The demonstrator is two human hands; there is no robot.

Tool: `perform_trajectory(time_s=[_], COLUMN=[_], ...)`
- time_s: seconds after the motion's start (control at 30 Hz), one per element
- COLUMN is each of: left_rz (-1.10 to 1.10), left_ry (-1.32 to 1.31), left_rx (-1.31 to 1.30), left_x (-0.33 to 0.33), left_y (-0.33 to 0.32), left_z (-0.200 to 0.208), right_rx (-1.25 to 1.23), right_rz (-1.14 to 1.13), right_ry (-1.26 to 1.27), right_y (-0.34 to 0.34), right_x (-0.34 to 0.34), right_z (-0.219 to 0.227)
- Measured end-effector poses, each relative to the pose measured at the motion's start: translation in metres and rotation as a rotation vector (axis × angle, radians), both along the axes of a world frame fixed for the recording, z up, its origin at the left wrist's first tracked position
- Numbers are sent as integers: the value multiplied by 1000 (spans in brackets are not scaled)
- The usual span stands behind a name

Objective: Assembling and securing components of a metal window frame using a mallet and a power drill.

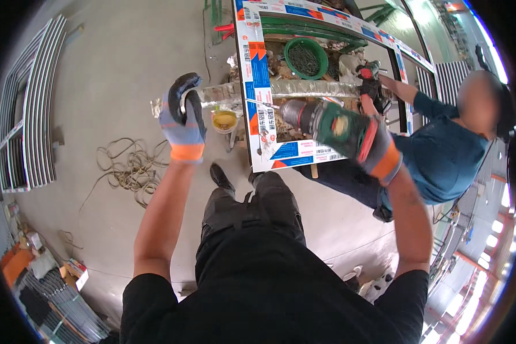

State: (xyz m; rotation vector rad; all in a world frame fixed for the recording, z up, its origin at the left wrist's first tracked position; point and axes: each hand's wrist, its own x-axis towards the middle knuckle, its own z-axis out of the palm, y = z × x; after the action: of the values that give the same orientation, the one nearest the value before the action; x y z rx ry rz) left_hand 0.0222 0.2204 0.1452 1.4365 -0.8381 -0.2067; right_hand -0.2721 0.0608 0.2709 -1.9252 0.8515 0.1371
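Observation:
My right hand (pixel 378 146), in a grey glove with an orange cuff, grips a green and red power drill (pixel 341 126). The drill lies over the near left corner of a metal frame (pixel 261 109) covered in white, blue and orange film. Its thin bit points left, across the frame's left side. My left hand (pixel 183 123), gloved alike with dark fingers, is raised left of the frame, over the end of a foil-wrapped bar (pixel 218 94). Its fingers curl toward the thumb; whatever they may hold is too small to make out.
Under the frame is a green-edged bench (pixel 315 31) bearing a green bowl (pixel 305 59) of screws. A yellow cup (pixel 225 120) sits beside the frame. At right, a co-worker (pixel 447 143) reaches in with another tool. Rope (pixel 133 166) lies coiled on the floor; stacked frames (pixel 34 103) stand far left.

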Motion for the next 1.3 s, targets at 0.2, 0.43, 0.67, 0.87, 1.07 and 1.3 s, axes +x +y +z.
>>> perform_trajectory(time_s=[0.2,0.43,0.67,0.87,1.07,1.3], left_rz=[96,68,196,136,116,89], left_ry=[155,-41,-433,-281,-467,-400], left_rx=[502,975,1090,1080,1152,1219], left_x=[-11,-46,-71,-74,-70,-72], left_y=[-58,-172,-187,-197,-187,-187], left_z=[-115,-114,-121,-95,-121,-113], right_rx=[-173,7,447,454,499,473], right_rz=[300,489,591,716,711,710], right_ry=[-76,385,608,397,596,605], right_y=[-116,-226,-252,-263,-251,-253], right_x=[53,79,91,73,98,94], right_z=[14,-49,-147,-229,-217,-232])
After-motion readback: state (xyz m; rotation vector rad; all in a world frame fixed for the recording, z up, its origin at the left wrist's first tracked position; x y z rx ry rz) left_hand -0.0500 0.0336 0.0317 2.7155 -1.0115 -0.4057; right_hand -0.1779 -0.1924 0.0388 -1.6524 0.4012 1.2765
